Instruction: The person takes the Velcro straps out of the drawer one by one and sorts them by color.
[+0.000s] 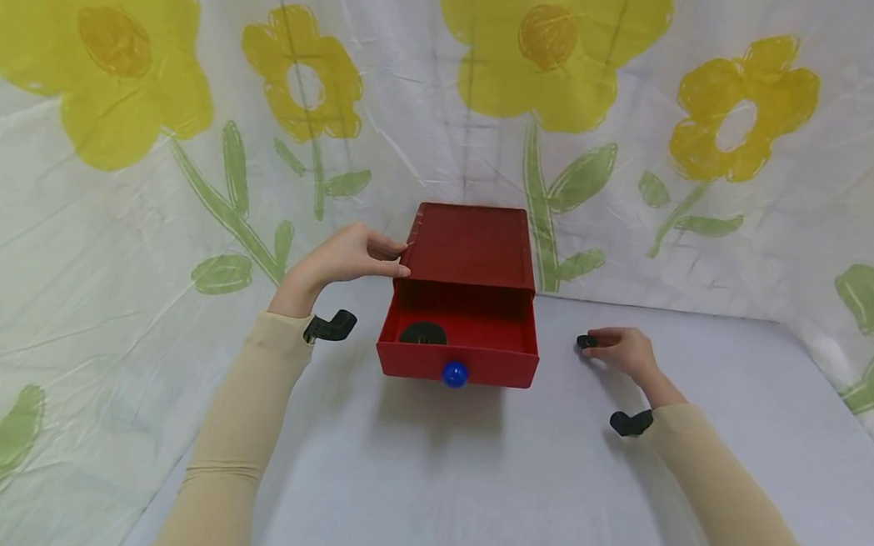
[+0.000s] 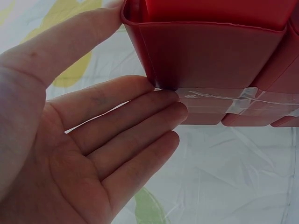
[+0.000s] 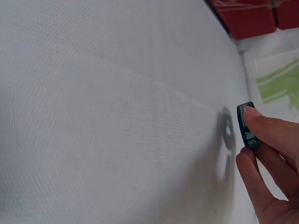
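And there stood the red box point(image 1: 471, 242), drawer point(image 1: 494, 368) open at its front! At the box's left side was the left hand point(image 1: 348, 255), nearest it, straight fingers touching, thumb apart. Well off to the box's right, the right hand point(image 1: 623, 351)! Inside the box's drawer, at the left, a black disc point(image 1: 423, 333); and right of the box, the dark piece point(image 1: 586, 341), clamped in the right fingers, upright in the right wrist view.
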### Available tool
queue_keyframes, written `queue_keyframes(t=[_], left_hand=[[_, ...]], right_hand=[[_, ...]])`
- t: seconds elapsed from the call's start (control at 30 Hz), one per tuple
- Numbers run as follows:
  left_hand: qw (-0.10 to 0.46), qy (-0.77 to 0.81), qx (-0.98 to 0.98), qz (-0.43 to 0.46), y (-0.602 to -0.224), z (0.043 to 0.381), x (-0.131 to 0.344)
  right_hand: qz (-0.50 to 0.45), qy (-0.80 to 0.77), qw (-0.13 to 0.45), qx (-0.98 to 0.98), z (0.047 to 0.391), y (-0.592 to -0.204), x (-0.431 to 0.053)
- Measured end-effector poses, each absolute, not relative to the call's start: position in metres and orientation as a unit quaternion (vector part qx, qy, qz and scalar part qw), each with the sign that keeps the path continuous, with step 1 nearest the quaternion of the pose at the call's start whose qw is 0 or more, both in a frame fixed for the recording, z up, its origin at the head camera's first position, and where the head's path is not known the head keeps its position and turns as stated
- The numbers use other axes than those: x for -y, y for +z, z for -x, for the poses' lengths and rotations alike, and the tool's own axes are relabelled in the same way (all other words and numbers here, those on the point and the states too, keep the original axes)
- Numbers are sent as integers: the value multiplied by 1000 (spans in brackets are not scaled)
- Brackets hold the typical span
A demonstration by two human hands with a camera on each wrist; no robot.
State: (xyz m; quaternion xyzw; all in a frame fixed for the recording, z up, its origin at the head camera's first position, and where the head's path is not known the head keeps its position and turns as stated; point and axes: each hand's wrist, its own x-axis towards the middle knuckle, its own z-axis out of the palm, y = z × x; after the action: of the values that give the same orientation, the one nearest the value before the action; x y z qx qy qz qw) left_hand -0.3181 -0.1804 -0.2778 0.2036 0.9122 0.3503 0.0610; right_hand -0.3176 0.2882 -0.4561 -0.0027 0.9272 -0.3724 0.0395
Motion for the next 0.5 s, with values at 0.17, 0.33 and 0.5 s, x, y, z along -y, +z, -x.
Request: queue_keyframes(t=[0.17,0.33,0.5], left_hand=[[63,353,-911,-203,-278,318,181],[63,351,-912,-202,-278,317,181],[61,348,-911,-212,-277,318,181]], right_hand=[[0,-378,50,-925,316,-460,-288],[4,-382,55,-923,316,-462,-288],[-6,-393,69,-917,316,-464,-288]])
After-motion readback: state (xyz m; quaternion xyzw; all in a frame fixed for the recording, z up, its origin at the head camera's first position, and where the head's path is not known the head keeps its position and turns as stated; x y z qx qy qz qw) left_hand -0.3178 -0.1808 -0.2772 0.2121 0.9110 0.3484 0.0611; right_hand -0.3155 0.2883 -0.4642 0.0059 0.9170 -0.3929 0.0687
